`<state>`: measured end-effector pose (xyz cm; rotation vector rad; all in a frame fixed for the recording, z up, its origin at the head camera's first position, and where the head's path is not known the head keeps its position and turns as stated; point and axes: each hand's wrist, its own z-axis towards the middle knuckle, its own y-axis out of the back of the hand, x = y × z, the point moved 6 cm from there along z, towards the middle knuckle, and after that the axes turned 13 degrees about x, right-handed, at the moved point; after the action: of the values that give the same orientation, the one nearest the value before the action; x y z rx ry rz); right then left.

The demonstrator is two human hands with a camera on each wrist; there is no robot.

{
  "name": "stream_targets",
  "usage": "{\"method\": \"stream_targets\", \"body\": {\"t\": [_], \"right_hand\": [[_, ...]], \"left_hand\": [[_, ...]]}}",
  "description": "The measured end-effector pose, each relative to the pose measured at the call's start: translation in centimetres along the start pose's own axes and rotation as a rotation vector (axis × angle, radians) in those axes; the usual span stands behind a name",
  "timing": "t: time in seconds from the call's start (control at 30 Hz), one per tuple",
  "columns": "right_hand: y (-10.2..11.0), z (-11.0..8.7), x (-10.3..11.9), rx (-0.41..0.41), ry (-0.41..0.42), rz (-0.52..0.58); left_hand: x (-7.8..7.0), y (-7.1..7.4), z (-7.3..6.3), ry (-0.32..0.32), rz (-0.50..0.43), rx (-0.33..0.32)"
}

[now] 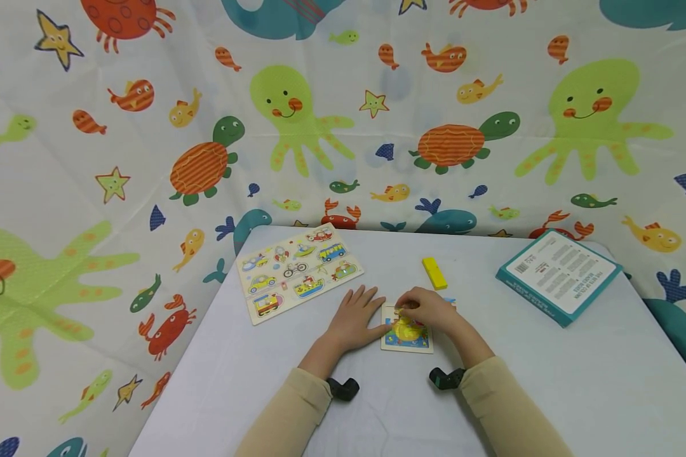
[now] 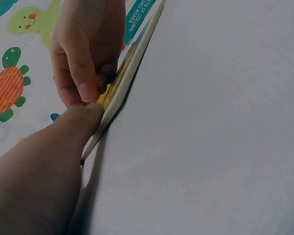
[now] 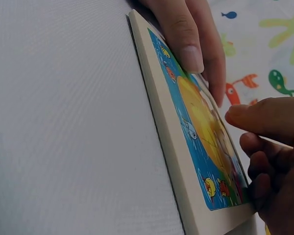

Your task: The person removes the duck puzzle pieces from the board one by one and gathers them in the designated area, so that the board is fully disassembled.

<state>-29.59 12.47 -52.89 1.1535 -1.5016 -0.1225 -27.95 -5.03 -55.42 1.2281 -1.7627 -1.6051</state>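
Observation:
A small square picture puzzle (image 1: pixel 406 347) lies on the table, with a large yellow shape and small fish on blue. My left hand (image 1: pixel 351 322) lies flat beside it with fingers spread, and its thumb (image 3: pixel 190 58) presses on the puzzle's edge. Over the puzzle's upper part, my right hand (image 1: pixel 432 311) pinches a thin piece (image 3: pixel 275 141) between thumb and fingers; most of that piece is hidden. A blue-edged thing (image 1: pixel 450 301) shows partly behind the right hand.
A larger wooden vehicle puzzle board (image 1: pixel 282 270) lies at the back left. A yellow block (image 1: pixel 434 273) lies behind the right hand. Farther right is a teal box (image 1: pixel 560 276). A sea-animal curtain (image 1: pixel 389 152) hangs behind the table (image 1: pixel 377 419).

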Motion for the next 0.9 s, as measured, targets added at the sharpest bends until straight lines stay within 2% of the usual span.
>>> {"method": "stream_targets", "body": {"t": [0.5,0.9], "right_hand": [[-0.54,0.54,-0.29,0.027,-0.001,-0.02],[-0.07,0.14,-0.2,-0.007,-0.001,0.017]], "left_hand": [[-0.21,0.26,-0.3,-0.011,-0.017,-0.015],[-0.19,0.32,-0.2,-0.009,-0.008,-0.025]]}}
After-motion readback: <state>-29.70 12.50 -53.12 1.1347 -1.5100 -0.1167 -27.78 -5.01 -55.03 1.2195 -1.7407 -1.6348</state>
